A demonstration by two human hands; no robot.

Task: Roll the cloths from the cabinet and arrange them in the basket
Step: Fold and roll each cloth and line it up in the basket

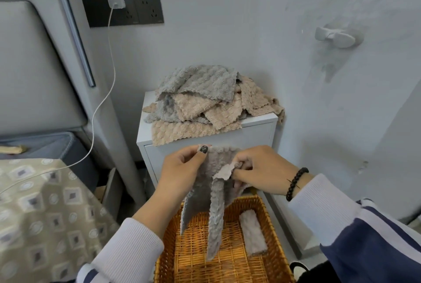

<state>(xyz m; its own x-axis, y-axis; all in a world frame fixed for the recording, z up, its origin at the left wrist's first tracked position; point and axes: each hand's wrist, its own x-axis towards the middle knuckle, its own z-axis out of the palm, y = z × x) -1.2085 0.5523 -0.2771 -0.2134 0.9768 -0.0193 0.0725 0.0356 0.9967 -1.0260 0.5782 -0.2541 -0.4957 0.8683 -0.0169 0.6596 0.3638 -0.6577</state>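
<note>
- A wicker basket (271, 232) is sitting nearest, at the bottom of the view, just in front of the cabinet.
- One rolled cloth (252, 232) is lying inside the basket along its right wall.
- A grey cloth (206, 193) is hanging above the basket, held between both hands; its lower ends are dangling down into the basket's left half, well apart from the rolled cloth.
- The left hand (180, 170) is pinching the grey cloth's upper left edge, its thumb lying over the front of the fabric; this grip is grasping the cloth.
- The right hand (262, 170) is gripping the cloth's upper right corner, its fingers curled round a folded flap; this grip too is grasping the cloth. A bead bracelet (296, 183) is sitting on that wrist.
- A bed (41, 209) with a patterned cover is lying to the left.
- The white cabinet (257, 130) is standing just behind the hands, against the wall.
- A loose pile (200, 100) of grey and beige cloths is lying on the cabinet's top, one beige cloth hanging over its front edge.
- On the wall beyond, a white cable (102, 105) is running down from a black socket plate (123, 10) toward the bed.
</note>
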